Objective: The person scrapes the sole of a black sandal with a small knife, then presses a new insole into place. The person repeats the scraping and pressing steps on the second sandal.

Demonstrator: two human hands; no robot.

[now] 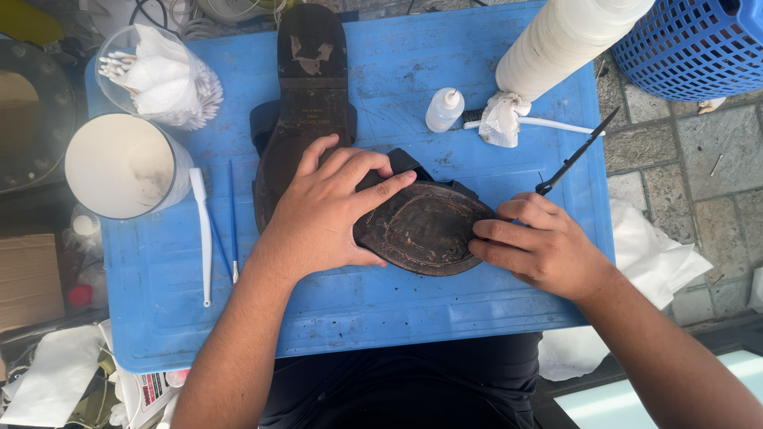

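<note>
Two dark brown shoes lie sole-up on a blue plastic table (477, 302). My left hand (326, 210) presses flat on the nearer shoe (425, 230), covering its heel end. My right hand (532, 242) rests its fingers on the toe end of that sole while gripping a thin black pointed tool (576, 155) that sticks up and to the right. The second shoe (306, 87) lies behind, its heel toward the far edge.
A white cup (119, 165), a clear tub of cotton swabs and tissue (155, 75), a white brush and thin sticks (205, 234), a small white bottle (443, 110), a wadded cloth (501, 119), a large white roll (556, 44), a blue basket (691, 40), stone floor at right.
</note>
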